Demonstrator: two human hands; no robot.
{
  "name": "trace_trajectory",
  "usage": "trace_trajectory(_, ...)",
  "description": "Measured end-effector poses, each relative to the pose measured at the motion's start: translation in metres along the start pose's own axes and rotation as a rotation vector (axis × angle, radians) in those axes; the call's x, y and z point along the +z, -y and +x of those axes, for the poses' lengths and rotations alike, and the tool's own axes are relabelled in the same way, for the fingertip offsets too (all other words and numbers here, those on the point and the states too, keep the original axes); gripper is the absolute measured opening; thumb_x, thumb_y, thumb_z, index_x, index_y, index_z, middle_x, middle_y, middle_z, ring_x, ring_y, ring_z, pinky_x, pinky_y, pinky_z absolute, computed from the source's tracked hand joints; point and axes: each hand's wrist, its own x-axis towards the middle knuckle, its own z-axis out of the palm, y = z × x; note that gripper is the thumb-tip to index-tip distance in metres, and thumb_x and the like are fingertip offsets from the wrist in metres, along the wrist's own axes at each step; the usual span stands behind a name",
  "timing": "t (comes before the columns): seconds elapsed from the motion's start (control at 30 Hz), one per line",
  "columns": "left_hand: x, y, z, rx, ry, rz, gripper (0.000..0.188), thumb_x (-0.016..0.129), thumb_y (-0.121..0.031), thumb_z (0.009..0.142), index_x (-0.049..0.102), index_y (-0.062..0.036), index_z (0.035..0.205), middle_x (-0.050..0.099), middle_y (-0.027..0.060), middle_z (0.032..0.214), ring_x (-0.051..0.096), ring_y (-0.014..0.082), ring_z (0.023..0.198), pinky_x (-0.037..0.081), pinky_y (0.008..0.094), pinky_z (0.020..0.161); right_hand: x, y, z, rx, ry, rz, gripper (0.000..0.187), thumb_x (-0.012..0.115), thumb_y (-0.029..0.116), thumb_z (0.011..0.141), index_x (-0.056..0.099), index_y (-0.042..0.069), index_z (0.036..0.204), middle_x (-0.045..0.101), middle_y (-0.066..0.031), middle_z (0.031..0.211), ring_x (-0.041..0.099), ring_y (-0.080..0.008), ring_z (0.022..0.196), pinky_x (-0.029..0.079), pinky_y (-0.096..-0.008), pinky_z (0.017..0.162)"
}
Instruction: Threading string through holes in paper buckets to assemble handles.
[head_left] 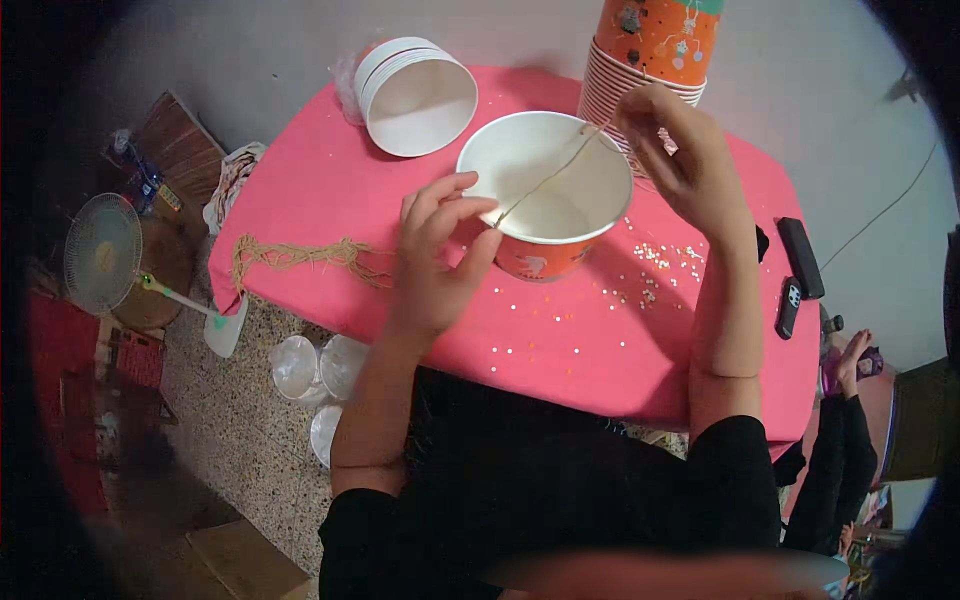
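Note:
A thin tan string (548,181) runs slantwise over the mouth of a large white-lined paper bucket (545,265) with an orange printed outside. My left hand (440,250) pinches its lower end between thumb and forefinger at the bucket's near left rim, the other fingers loosely curved. The upper end is in the closed fingers of my right hand (685,155), above the far right rim. Only pale inner wall and bottom show inside the bucket. A loose bundle of similar strings (310,255) lies on the pink table cover (440,335) left of my left hand.
A tall stack of orange buckets (655,50) stands behind my right hand. More white buckets (420,105) lie tilted at the back left. Small white and orange beads (655,270) are scattered rightward. Two dark remotes (798,260) rest at the right edge. A fan (104,255) stands left.

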Motion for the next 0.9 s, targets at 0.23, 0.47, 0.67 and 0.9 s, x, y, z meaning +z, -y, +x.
trace_trajectory(0.23, -0.014, 0.026, 0.013, 0.043, 0.243, 0.056, 0.03, 0.064, -0.003, 0.076, 0.058, -0.0062, 0.105, 0.046, 0.0157, 0.136, 0.032, 0.0339, 0.135, 0.026, 0.046, 0.111, -0.008, 0.016, 0.003, 0.01, 0.033, 0.244, 0.009, 0.06, 0.007, 0.09, 0.056, 0.0, 0.093, 0.056, -0.006, 0.076, 0.052, -0.0139, 0.07, 0.044, -0.0265, 0.063)
trace_trajectory(0.47, -0.009, 0.058, 0.009, 0.041, 0.11, -0.227, 0.02, 0.064, -0.007, 0.084, 0.056, -0.0034, 0.102, 0.061, 0.0107, 0.11, 0.053, 0.026, 0.116, 0.041, 0.0381, 0.099, -0.021, 0.027, 0.019, 0.105, 0.123, 0.245, 0.004, 0.059, 0.001, 0.088, 0.057, -0.002, 0.09, 0.058, -0.0039, 0.08, 0.054, -0.012, 0.075, 0.044, -0.0243, 0.069)
trace_trajectory(0.67, 0.015, 0.071, -0.007, -0.346, -0.075, -0.956, 0.02, 0.057, -0.015, 0.095, 0.054, -0.0001, 0.107, 0.06, 0.0027, 0.099, 0.055, 0.0085, 0.091, 0.045, 0.0256, 0.084, -0.023, 0.029, 0.006, 0.108, 0.317, 0.335, 0.026, 0.072, 0.017, 0.079, 0.058, 0.0, 0.092, 0.059, -0.0052, 0.083, 0.056, -0.015, 0.075, 0.045, -0.0296, 0.068)
trace_trajectory(0.9, 0.029, 0.07, 0.0, -0.612, -0.214, -1.146, 0.022, 0.058, -0.023, 0.095, 0.059, -0.0038, 0.107, 0.062, 0.0, 0.098, 0.055, 0.008, 0.09, 0.043, 0.0226, 0.083, -0.021, 0.049, -0.009, -0.119, 0.452, 0.207, 0.052, 0.084, 0.023, 0.066, 0.059, 0.0, 0.106, 0.056, -0.0132, 0.106, 0.057, -0.0278, 0.096, 0.049, -0.0363, 0.08)
